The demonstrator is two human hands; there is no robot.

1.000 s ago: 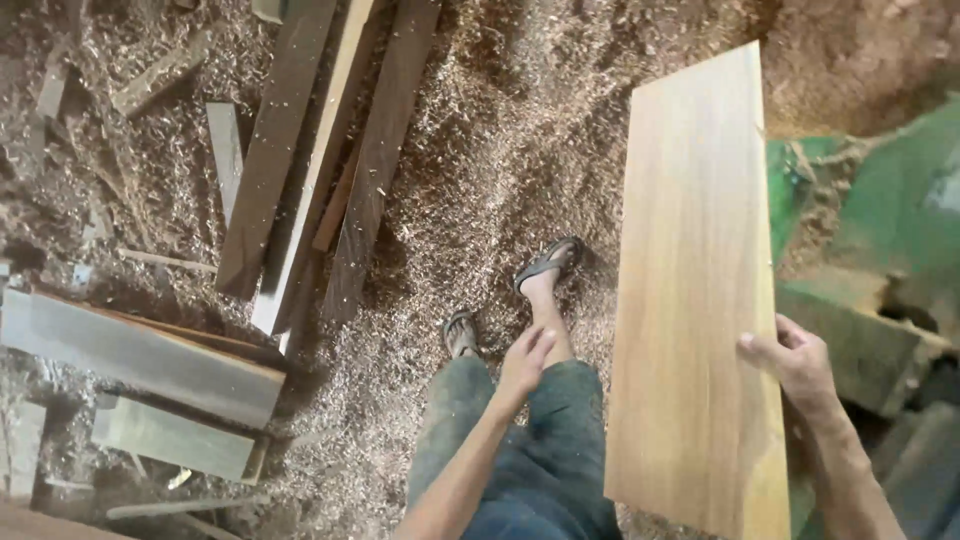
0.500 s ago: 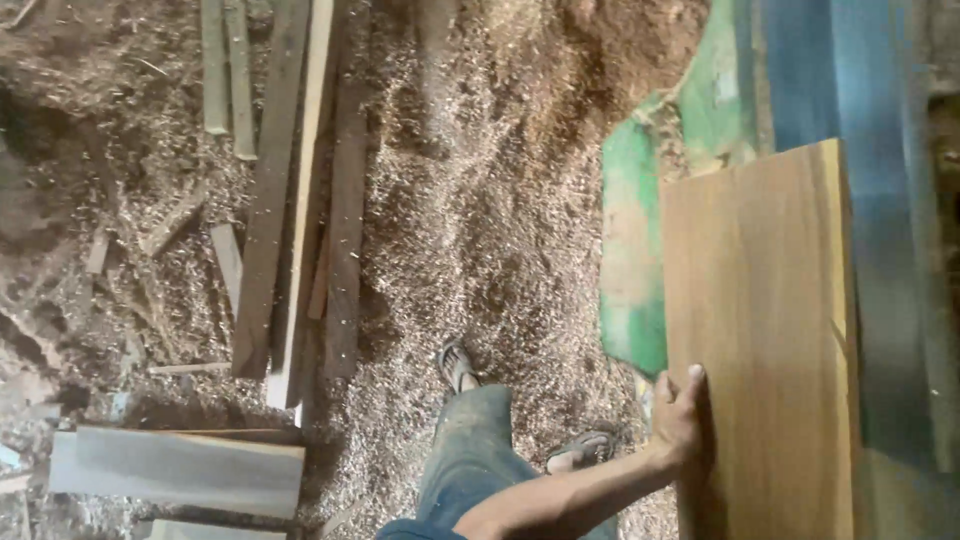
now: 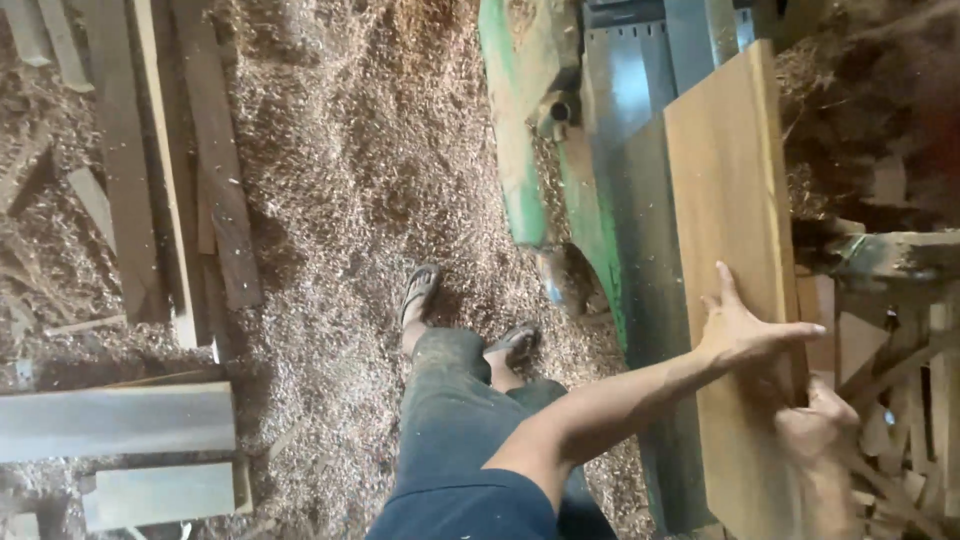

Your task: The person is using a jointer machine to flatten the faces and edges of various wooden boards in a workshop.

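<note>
My left hand (image 3: pixel 742 330) lies flat, fingers spread, on the wooden board (image 3: pixel 735 260); no closed grip. My right hand (image 3: pixel 818 425) grips the board's right edge just below. Board rests on the grey machine desk (image 3: pixel 640 180), green frame (image 3: pixel 515 150) beyond. Sawdust floor (image 3: pixel 330 200) left of me.

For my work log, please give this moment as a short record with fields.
place: floor covered in sawdust
held thing: wooden board, lying on a grey machine table
left hand: flat on the board, fingers spread
right hand: at the board's right edge; grip unclear, blurred
machine: green body beside the table
nearby: planks on the floor at left
</note>
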